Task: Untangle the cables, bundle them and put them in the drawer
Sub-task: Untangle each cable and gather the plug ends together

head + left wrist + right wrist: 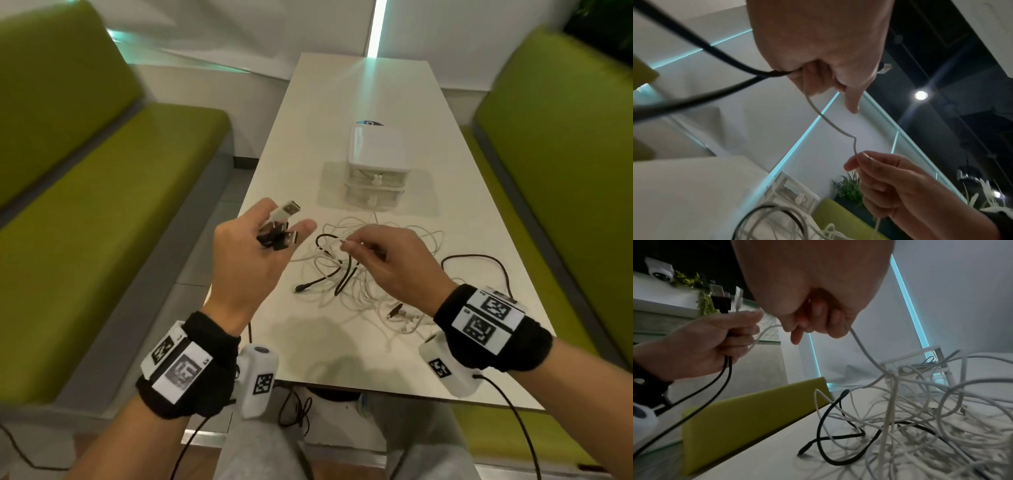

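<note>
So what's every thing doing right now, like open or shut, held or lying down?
Left hand: grips several USB plugs.
Right hand: pinches a white cable.
Cable tangle: knotted, lying on the table.
Drawer box: both drawers shut.

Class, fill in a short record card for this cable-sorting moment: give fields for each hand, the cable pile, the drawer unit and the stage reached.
left hand: grips a bunch of cable plugs, black and white, raised above the table
right hand: pinches a white cable that runs down into the pile
cable pile: white and black cables tangled on the table
drawer unit: behind the pile, both drawers closed
stage: untangling; nothing bundled yet
</note>
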`<state>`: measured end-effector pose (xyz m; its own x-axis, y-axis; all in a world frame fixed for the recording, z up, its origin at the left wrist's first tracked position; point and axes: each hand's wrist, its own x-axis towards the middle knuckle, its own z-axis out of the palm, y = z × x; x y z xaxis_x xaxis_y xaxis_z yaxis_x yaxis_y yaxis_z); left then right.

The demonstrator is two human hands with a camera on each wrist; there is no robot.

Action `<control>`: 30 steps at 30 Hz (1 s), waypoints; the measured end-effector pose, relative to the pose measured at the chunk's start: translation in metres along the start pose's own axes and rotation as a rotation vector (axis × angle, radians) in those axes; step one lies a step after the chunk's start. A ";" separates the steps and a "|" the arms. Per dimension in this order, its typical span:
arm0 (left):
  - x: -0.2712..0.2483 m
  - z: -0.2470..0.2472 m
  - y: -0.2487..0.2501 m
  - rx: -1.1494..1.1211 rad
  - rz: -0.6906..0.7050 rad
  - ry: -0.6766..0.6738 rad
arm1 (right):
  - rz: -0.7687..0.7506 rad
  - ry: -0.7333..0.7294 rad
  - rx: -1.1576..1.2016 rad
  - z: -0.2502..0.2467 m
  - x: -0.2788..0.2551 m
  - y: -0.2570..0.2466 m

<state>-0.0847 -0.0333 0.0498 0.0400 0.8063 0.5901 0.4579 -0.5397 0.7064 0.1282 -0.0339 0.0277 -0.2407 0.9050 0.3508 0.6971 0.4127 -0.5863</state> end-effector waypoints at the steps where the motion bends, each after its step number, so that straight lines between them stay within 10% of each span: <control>1: -0.001 0.004 -0.001 -0.043 -0.044 0.009 | -0.012 0.021 0.013 -0.001 0.000 0.000; 13: 0.003 0.011 -0.007 -0.366 -0.376 -0.181 | -0.212 -0.134 0.049 -0.010 -0.021 0.016; 24: 0.048 -0.037 -0.005 -0.452 -0.133 0.414 | -0.061 -0.130 -0.184 -0.020 -0.016 0.049; 30: 0.008 0.027 -0.011 -0.119 -0.140 -0.274 | -0.156 0.008 -0.247 -0.002 -0.008 0.025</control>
<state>-0.0652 -0.0146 0.0363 0.2290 0.9010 0.3684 0.3700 -0.4306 0.8232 0.1487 -0.0313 0.0112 -0.3531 0.8312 0.4294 0.7957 0.5082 -0.3296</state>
